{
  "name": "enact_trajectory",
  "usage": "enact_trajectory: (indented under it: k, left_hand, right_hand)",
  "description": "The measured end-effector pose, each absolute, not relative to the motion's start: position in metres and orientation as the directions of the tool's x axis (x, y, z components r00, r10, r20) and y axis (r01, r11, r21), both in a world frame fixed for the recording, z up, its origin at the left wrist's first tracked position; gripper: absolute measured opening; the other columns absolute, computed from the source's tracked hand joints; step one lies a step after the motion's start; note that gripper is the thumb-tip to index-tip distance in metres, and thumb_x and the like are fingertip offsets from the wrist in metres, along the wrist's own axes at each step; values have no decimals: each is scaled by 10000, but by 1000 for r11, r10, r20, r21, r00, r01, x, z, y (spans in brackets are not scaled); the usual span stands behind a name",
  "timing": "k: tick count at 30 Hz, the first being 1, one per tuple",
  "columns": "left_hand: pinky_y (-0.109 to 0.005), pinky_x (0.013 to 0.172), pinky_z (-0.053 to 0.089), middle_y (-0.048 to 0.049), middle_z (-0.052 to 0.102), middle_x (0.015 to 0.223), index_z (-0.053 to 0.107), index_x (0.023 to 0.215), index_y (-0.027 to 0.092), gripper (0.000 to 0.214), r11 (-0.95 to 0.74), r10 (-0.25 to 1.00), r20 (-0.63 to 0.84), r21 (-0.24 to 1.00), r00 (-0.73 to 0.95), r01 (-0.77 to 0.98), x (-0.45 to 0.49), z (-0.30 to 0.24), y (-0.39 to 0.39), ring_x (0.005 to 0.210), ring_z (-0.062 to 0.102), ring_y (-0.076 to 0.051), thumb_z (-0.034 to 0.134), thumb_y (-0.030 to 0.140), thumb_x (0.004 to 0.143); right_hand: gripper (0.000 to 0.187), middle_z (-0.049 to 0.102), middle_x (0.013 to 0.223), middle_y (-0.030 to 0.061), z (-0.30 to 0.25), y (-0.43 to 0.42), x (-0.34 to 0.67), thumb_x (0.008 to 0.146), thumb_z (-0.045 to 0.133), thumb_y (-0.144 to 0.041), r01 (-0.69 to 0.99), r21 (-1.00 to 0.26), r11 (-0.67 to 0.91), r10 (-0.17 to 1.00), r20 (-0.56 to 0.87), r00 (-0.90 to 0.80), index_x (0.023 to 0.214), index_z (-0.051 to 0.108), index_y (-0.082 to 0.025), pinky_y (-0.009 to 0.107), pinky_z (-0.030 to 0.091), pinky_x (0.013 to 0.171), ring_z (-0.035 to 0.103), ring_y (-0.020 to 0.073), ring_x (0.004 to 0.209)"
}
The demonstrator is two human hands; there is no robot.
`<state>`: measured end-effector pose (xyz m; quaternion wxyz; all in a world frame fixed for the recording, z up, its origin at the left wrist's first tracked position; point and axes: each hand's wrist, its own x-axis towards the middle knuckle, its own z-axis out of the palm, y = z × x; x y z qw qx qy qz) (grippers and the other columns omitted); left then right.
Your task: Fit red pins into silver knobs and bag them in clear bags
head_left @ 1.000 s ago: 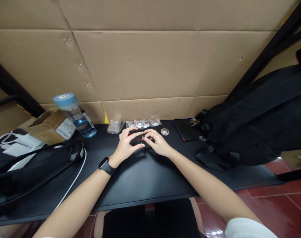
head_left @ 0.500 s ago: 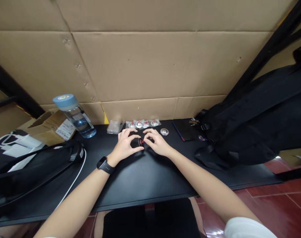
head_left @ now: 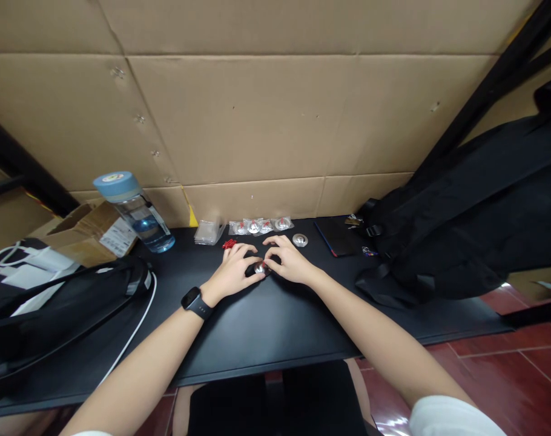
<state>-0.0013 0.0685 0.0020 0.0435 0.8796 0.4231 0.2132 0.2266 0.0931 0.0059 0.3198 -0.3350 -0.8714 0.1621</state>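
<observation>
Between both hands is a small, shiny, domed metal disc (head_left: pixel 260 267) with a red bit at its middle. My left hand (head_left: pixel 232 274) is curled around the disc's left side, its thumb at the near edge. On the other side, my right hand (head_left: pixel 288 260) pinches at the red bit, its fingertips touching the disc's top. Past the left fingers lies a small bunch of red cords (head_left: pixel 229 244). A similar loose metal disc (head_left: pixel 300 240) rests on the black table (head_left: pixel 266 327) beyond my right hand.
Along the cardboard wall lie several bagged metal discs (head_left: pixel 254 226) and a stack of clear plastic sleeves (head_left: pixel 207 232). A water bottle (head_left: pixel 148 227), an open carton (head_left: pixel 87 233) and a black bag (head_left: pixel 75 315) stand left. Right are a dark flat case (head_left: pixel 334 237) and a black backpack (head_left: pixel 475 206).
The metal disc has tipped from near edge-on to showing its domed face. My left hand has shifted slightly down, and the red cords behind it now show.
</observation>
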Motion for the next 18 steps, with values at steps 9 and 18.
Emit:
enact_trajectory:
  k: [9,18]
  left_hand:
    - [-487,1034,385,-82,616,1326,690,1239,316,315,-575,793,386,215,472,789,-9,9,73,1255,496,-299,588,412,958]
    - [-432,845,391,-84,695,1056,744,955,256,162,-280,860,473,127,190,951,-49,20,89,1031,573,-300,601,297,891]
  right_hand:
    - [172,648,1180,79,11,99,235,943,658,-336,516,-467,718,694,427,-580,822,699,-221,450,462,1009,566,246,1101]
    - [306,635,1260,129,13,126,285,862,684,-267,874,-280,396,903,289,-316,1163,652,-221,449,436,936,552,324,1140]
